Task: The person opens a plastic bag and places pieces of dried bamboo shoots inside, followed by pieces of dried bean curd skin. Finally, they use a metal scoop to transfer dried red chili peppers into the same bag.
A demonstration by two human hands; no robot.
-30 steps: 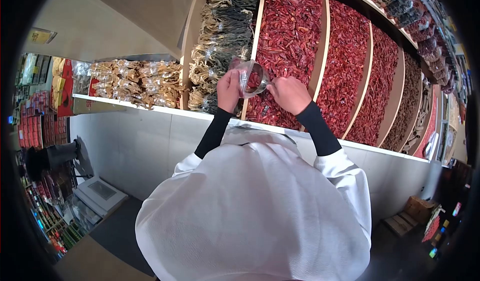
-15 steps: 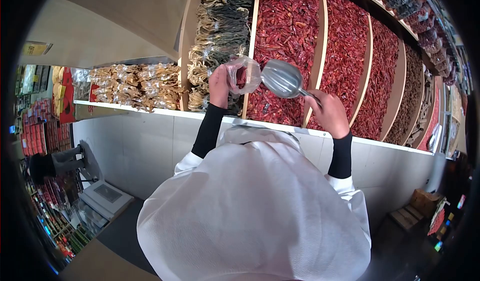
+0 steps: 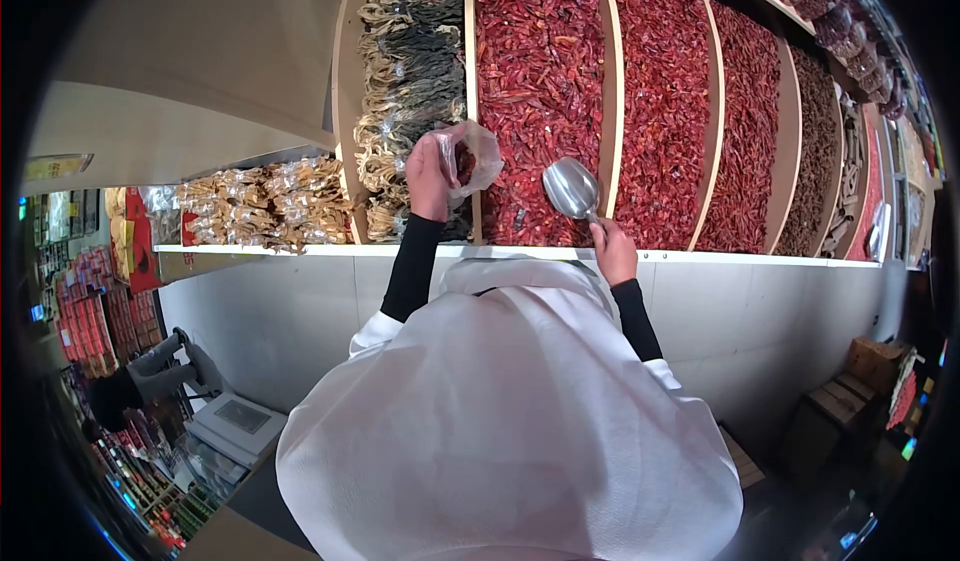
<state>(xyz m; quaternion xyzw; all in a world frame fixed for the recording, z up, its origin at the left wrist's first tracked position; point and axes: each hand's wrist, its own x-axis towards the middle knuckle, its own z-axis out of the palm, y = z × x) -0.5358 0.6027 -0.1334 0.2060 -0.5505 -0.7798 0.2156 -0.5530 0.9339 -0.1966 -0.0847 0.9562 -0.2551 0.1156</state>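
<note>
My left hand (image 3: 428, 173) is closed on a clear plastic bag (image 3: 484, 157), whose mouth gapes to the right. Some dark red dried chilies (image 3: 465, 165) show inside it. In my right hand (image 3: 616, 249) is the handle of a metal scoop (image 3: 571, 187), its shiny bowl pointing away from me over a compartment of dried red chilies (image 3: 540, 71). No chilies can be made out in the scoop's bowl. The bag hangs over the divider between these chilies and bundles of dried strips (image 3: 412, 71); a gap separates bag and scoop.
More dried chilies (image 3: 660, 91) and brown spices (image 3: 812, 131) fill compartments to the right, split by wooden dividers (image 3: 612, 111). Tan dried bundles (image 3: 265, 201) lie at left. A white ledge (image 3: 700, 257) edges the bin. A scale (image 3: 235, 423) and a person (image 3: 140, 381) are at lower left.
The scoop has drawn back from the bag, moving right and toward me, and its bowl has turned. My left hand still holds the bag. The view has shifted slightly.
</note>
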